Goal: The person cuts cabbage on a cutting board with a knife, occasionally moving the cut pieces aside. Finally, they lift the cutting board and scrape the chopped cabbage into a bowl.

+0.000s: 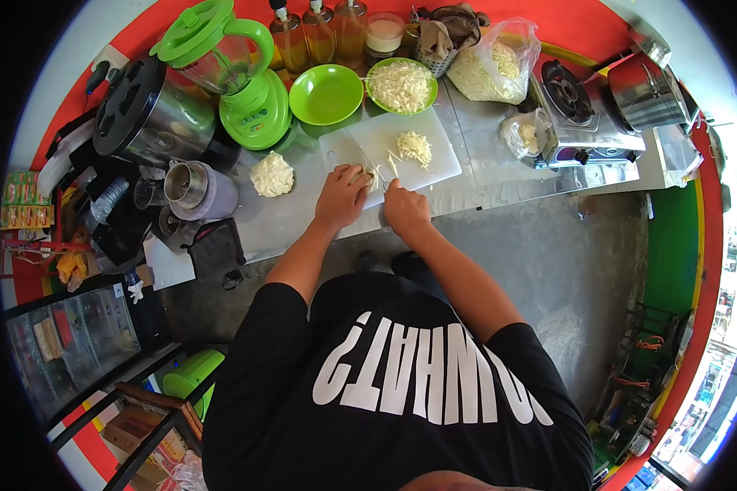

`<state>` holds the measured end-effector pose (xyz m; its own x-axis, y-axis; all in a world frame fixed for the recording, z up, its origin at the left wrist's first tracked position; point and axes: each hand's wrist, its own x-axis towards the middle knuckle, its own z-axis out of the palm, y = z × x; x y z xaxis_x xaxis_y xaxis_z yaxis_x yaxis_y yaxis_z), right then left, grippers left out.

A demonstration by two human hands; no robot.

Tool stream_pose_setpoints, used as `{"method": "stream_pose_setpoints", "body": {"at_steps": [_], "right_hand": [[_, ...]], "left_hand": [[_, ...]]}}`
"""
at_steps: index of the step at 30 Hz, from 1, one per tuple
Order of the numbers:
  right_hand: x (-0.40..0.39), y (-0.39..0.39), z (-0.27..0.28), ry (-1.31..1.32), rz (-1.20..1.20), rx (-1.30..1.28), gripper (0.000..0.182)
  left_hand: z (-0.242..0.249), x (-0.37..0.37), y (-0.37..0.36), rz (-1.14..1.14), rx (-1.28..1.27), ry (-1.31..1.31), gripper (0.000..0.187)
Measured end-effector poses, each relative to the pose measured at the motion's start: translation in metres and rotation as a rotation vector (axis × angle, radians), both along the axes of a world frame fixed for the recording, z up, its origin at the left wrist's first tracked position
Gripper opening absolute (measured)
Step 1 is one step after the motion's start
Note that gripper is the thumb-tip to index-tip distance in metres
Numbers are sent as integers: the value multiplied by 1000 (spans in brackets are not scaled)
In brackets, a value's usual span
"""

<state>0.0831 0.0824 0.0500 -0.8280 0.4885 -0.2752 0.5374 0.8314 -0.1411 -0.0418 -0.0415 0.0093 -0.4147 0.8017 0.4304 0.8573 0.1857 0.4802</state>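
Observation:
On the white cutting board point(442, 159), the fingers of my left hand point(342, 196) are closed on a pale piece of vegetable point(373, 182), pressing it down near the board's front edge. My right hand point(407, 206) is wrapped round the handle of a knife point(378, 174), its blade beside that piece. The handle is mostly covered by my fingers. Just beyond the blade lies a heap of pale, thin-cut shreds point(414, 149). To the left of the board, a larger creamy-white vegetable chunk point(272, 174) rests on the steel counter point(291, 214).
Behind the board stand an empty green bowl point(326, 95) and a green bowl of shreds point(401, 86). A green blender point(254, 110) is at the back left, with a metal container point(188, 186) nearby. Right are a bag of shreds point(491, 72) and a gas stove point(585, 135).

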Motion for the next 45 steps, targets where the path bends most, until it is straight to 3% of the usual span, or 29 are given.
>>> {"method": "stream_pose_setpoints", "body": {"at_steps": [7,14,32,35,37,45], "right_hand": [[10,-13,4,-64,-76,-11,16],[-10,-7,14,-5,5,1,18],[5,-22,-9,-65,-44,67,16],[-3,-15,6,-25,6,38,17],[-5,-16,11,-49,-35,-44,28],[-2,-17,-1,-54,-30,-13,22]], "left_hand": [[-2,-2,-1,4,17,-48,26],[2,-1,-1,11,11,-28,24],[3,-1,0,7,42,-14,26],[3,1,0,27,54,19,27],[3,1,0,29,67,-7,25],[5,3,-2,27,53,-29,24]]}}
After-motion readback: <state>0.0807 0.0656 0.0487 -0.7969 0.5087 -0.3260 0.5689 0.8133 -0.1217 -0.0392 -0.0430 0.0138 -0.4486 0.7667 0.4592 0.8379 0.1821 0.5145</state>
